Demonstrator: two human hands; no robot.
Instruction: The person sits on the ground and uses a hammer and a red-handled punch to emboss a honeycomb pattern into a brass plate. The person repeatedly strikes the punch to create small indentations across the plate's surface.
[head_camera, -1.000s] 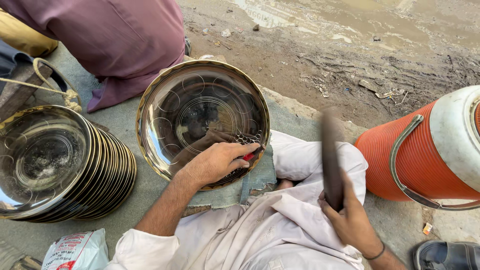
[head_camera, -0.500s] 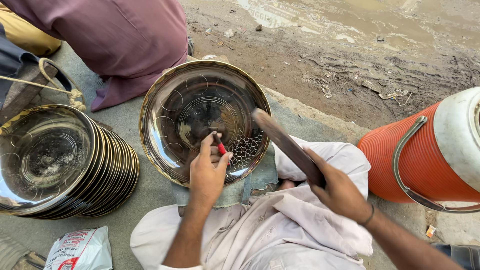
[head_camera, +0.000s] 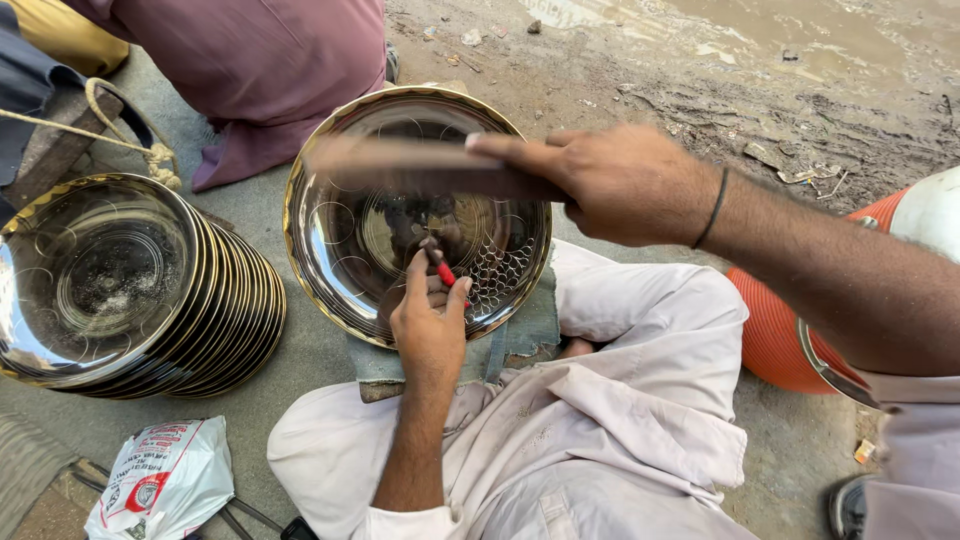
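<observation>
While our left hand (head_camera: 430, 320) pinches a small red-handled punch tool (head_camera: 447, 275) upright between thumb and fingers, its tip rests on the inside of a round, shiny brass-rimmed metal plate (head_camera: 340, 250) at the centre of the frame. We see a patch of netlike dimples on the plate just right of the tool. Our right hand (head_camera: 610, 185) comes in from the right, closed around a long dark flat bar (head_camera: 400, 170), blurred, that lies level across the upper half of the plate, above the punch. The plate sits on a folded grey-green cloth pad (head_camera: 520, 335) over our lap, which is covered in loose cream-white clothing (head_camera: 600, 420). At the left, a stack of similar shiny plates (head_camera: 200, 330) leans on the ground. A white printed plastic bag (head_camera: 165, 480) lies at lower left, an orange ribbed drinks cooler (head_camera: 775, 335) stands at the right edge, and a person's maroon garment (head_camera: 260, 60) fills the upper left.
</observation>
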